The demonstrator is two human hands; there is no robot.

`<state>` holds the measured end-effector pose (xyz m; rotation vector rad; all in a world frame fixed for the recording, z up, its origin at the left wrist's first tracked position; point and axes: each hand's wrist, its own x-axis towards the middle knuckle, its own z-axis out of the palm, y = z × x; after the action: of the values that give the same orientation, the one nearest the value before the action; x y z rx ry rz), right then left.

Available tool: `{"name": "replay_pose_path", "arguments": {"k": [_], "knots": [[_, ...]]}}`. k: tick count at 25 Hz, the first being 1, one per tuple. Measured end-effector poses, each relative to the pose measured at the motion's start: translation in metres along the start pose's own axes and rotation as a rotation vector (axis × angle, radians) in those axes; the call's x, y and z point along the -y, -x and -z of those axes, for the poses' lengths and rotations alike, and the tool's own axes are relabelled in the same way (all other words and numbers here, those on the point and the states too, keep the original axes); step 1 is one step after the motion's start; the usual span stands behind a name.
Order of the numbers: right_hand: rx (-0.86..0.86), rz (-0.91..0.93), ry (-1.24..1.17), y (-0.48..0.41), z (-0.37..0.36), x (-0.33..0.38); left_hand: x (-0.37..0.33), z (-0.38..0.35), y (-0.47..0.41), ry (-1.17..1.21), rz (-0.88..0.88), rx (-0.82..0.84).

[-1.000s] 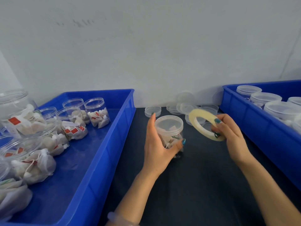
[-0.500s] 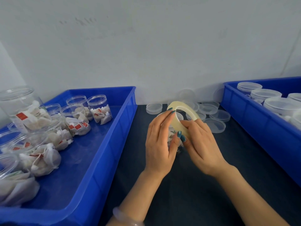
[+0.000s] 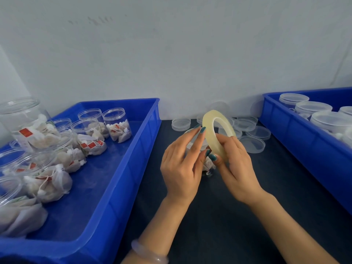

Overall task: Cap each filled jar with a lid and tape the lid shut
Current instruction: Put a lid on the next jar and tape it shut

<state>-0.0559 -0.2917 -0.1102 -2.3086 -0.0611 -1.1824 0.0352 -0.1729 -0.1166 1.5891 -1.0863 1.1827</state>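
Note:
A small clear jar (image 3: 208,165) filled with white tea bags stands on the dark table, mostly hidden behind my hands; part of its clear lid (image 3: 187,132) shows between my left fingers. My right hand (image 3: 236,168) grips a pale yellowish roll of tape (image 3: 209,126), held upright just above the jar. My left hand (image 3: 181,164) is raised beside it, its fingers straight, fingertips against the roll's left edge and the thumb near my right thumb at the roll's lower rim.
A blue bin (image 3: 122,168) on the left holds several open jars (image 3: 117,124) of tea bags. A second blue bin (image 3: 297,140) on the right holds capped jars (image 3: 313,109). Loose clear lids (image 3: 254,144) lie by the wall behind my hands.
My right hand brought the tape roll from the right over to the jar. My left hand let go of the jar's side and rose to touch the roll.

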Motion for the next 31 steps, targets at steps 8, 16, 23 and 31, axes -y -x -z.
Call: {"name": "replay_pose_path", "arguments": {"k": [8, 16, 23, 31], "knots": [[0.016, -0.058, 0.085, 0.002, -0.002, -0.004, 0.005, 0.005, -0.002, -0.014, -0.050, -0.055], [0.091, -0.008, 0.105, 0.002, 0.001, -0.003, 0.004, 0.007, -0.006, 0.436, 0.275, 0.032], [0.122, -0.004, 0.166, 0.002, 0.000, 0.000, 0.003, 0.006, -0.002, 0.257, 0.235, 0.060], [-0.058, -0.113, -0.001, -0.004, 0.012, 0.010, 0.015, 0.014, -0.011, 0.275, 0.268, 0.071]]}}
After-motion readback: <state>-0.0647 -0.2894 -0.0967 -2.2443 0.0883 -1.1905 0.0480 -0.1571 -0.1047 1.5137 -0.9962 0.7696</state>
